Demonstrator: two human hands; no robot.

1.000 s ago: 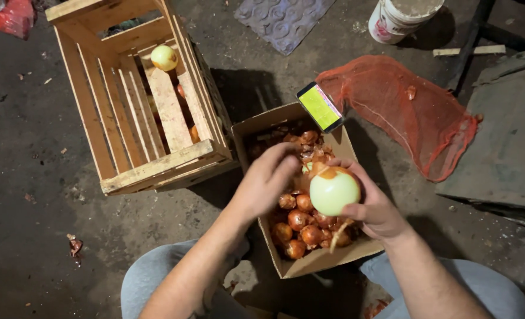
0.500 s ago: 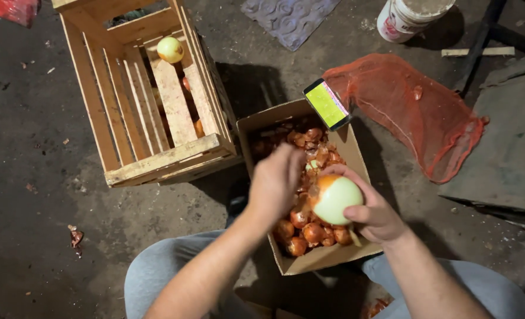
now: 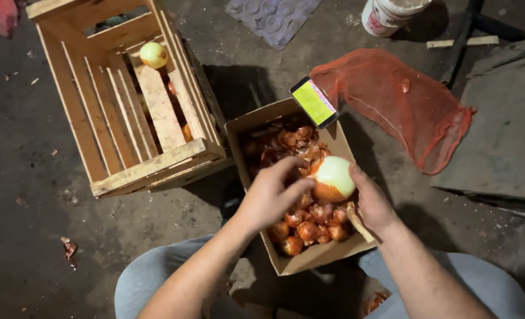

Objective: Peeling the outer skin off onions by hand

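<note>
The right hand (image 3: 372, 204) has its fingers (image 3: 357, 177) wrapped on a large pale onion (image 3: 333, 177), held just above the cardboard box (image 3: 256, 121) of small reddish onions (image 3: 310, 227). The left hand (image 3: 271, 198) has its fingertips (image 3: 301, 186) pinched on the orange skin at the onion's lower left side. Left of the box a wooden crate (image 3: 156, 168) holds one peeled onion (image 3: 154, 54); a phone (image 3: 314, 102) rests on the box's far corner by a red mesh sack (image 3: 398, 100).
</note>
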